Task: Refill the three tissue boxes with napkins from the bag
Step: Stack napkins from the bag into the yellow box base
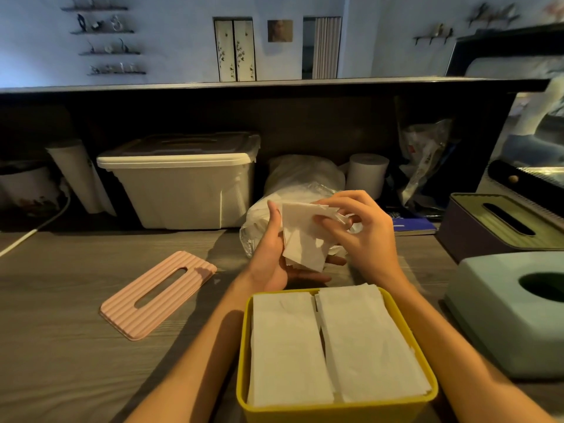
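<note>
A yellow tissue box [244, 346] stands open in front of me, filled with two side-by-side stacks of white napkins [332, 343]. Its pink ribbed lid [158, 296] lies flat on the table to the left. Above the box, my left hand [271, 257] holds a small bunch of white napkins [302, 236] from below, thumb up along its left edge. My right hand [360, 227] pinches the top right of the same bunch. Behind them lies the clear plastic napkin bag [293, 184]. A teal tissue box [500, 319] and a dark box with a ribbed lid [500, 224] stand at the right.
A large cream storage bin [183, 181] sits at the back under a dark shelf, with a paper roll [367, 175] and crumpled plastic packaging [424, 160] to its right. A white cable [33, 230] runs along the far left. A blue booklet [412, 225] lies behind my right hand.
</note>
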`<state>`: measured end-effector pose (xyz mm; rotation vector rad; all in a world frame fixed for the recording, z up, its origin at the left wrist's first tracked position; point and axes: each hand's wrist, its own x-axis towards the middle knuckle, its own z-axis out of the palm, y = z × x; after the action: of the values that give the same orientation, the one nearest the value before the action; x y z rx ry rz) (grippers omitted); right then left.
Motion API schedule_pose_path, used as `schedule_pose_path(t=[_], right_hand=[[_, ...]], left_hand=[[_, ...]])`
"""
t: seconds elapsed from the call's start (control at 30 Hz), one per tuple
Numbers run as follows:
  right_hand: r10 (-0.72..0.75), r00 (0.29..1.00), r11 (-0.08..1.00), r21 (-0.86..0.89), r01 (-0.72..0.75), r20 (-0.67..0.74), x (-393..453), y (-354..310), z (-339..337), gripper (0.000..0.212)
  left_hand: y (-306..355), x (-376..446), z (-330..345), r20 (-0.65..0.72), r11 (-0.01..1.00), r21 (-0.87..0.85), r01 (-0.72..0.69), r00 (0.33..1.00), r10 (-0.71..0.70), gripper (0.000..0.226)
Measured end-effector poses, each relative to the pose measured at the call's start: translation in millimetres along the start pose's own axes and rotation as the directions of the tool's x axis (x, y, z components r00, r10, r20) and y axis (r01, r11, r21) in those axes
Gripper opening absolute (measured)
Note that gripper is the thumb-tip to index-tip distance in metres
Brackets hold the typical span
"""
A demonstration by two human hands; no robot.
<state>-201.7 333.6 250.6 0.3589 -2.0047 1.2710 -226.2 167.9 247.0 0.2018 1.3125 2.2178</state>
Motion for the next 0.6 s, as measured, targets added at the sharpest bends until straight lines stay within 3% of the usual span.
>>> schedule_pose_path(t=[0.23,0.33,0.47,0.6], right_hand=[[0.022,1.000,0.994,0.109,-0.022,0.001,0,3,1,0.018],[0.132,0.991,0.959,0.256,-0.122,-0.023,3,0,-3,0.019],[0.264,0.959,0.908,0.361,-0.213,-0.099,9,1,-14,0.019],[0.378,0.923,0.901,0.257,-0.350,-0.068,12,3,-18,0.023]], left_hand=[[-6,4,-6,0.016,0.996,-0.057,0.071,0.997,-0.070,0.069],[-3,1,-2,-0.008,0.998,-0.053,0.045,0.999,-0.046,0.057],[2,1,1,-0.122,0.998,0.065,-0.010,0.992,0.018,0.023],[-1,6,-8,-0.179,0.953,0.286,-0.100,0.971,0.156,0.011]])
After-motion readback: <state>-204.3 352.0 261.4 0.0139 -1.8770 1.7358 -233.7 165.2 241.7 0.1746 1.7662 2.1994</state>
